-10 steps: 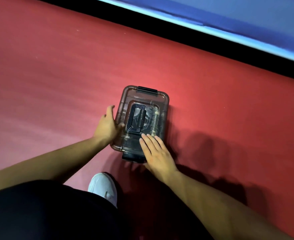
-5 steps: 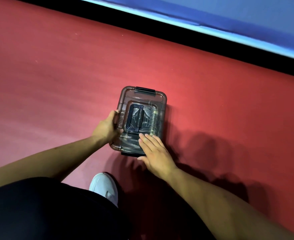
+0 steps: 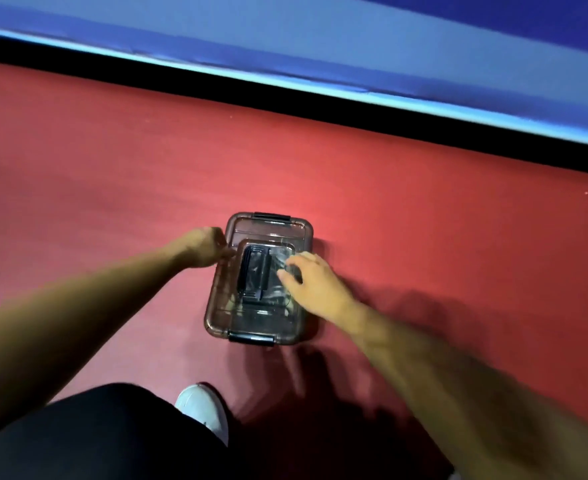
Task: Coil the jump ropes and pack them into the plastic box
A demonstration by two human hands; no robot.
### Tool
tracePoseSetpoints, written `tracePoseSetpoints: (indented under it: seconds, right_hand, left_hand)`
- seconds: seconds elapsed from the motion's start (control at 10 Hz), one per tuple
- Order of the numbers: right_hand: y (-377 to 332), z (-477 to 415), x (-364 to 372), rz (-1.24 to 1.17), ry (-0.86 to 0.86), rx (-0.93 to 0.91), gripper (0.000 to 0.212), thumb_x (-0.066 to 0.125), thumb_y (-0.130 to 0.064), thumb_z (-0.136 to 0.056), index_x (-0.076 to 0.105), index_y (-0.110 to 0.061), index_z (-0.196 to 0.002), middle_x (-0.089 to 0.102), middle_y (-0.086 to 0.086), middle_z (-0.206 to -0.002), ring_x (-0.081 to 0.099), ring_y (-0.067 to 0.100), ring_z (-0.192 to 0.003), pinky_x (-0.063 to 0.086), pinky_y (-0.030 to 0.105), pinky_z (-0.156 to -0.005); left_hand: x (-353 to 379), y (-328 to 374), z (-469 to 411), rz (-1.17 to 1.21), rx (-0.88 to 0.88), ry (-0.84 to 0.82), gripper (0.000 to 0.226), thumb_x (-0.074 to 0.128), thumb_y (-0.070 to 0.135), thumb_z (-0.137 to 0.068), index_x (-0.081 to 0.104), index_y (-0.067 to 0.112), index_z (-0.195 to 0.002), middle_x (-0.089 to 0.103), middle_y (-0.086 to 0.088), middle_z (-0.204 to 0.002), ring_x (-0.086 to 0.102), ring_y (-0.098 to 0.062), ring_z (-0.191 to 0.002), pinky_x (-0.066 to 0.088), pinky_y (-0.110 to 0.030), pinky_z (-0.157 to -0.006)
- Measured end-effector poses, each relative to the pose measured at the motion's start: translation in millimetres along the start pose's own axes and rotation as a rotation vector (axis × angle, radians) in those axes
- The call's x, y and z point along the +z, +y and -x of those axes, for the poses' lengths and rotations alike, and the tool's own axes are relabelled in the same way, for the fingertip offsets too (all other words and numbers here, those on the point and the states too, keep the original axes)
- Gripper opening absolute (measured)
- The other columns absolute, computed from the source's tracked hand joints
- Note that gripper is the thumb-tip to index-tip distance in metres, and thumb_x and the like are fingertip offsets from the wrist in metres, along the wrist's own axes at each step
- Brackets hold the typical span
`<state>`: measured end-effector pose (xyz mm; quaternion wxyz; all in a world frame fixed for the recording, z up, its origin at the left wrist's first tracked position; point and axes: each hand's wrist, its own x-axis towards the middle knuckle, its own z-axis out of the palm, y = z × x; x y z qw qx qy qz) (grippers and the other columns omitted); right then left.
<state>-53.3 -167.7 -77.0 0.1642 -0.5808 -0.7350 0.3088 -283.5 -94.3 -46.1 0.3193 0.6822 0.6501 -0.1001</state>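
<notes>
The red floor fills most of your view, with a black strip and a blue surface along the far side. Your black-clad leg is near left. The plastic box sits on the floor in the middle, lid on, with a dark latch at its far and near ends. What's inside shows only as dim shapes. Your left hand is at the lid's left edge, too blurred to tell its grasp. Your right hand is over the lid's right side, fingers relaxed and holding nothing. Your white shoe is just near of the box.
</notes>
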Motion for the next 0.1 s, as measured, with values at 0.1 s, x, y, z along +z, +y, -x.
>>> tracePoseSetpoints:
  seconds: [0.1]
  right_hand:
    - [12.0,-35.9,-57.6,0.009,0.089,0.081,0.032,0.055,-0.038,-0.094,0.066,-0.011,-0.108,0.062,0.006,-0.104,0.057,0.023,-0.101,0.042,0.030,-0.089]
  left_hand:
    - [-34.3,30.9,-21.3,0.102,0.034,0.039,0.029,0.061,0.032,-0.096,0.065,0.007,-0.110,0.072,-0.011,-0.092,0.071,-0.027,-0.081,0.060,-0.039,-0.075]
